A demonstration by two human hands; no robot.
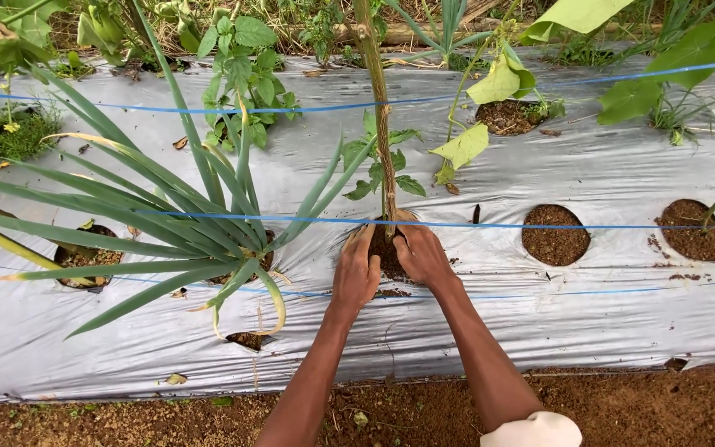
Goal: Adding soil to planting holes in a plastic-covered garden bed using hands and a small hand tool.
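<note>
Both hands are down in one planting hole of the silver plastic mulch sheet (pixel 539 331). Left hand (pixel 356 273) lies flat and nearly fully spread, fingers pointing away from the body, palm on the dark soil (pixel 387 255) at the hole's left edge; it grips nothing. Right hand (pixel 424 257) is cupped, fingers curled toward the stake base, pressing on soil rather than holding any object. Between them rises the bamboo stake (pixel 378 108) with a small leafy seedling (pixel 382 170) against it. This looks like firming soil around the stem; a careful follow-up would call for even pressure from both sides without bending the stem. Forearms reach forward, converging, elbows near the camera. A blue string (pixel 539 225) crosses just above the knuckles. A long-leaved plant (pixel 167 207) fans out left; an unplanted hole (pixel 555 235) sits right.
</note>
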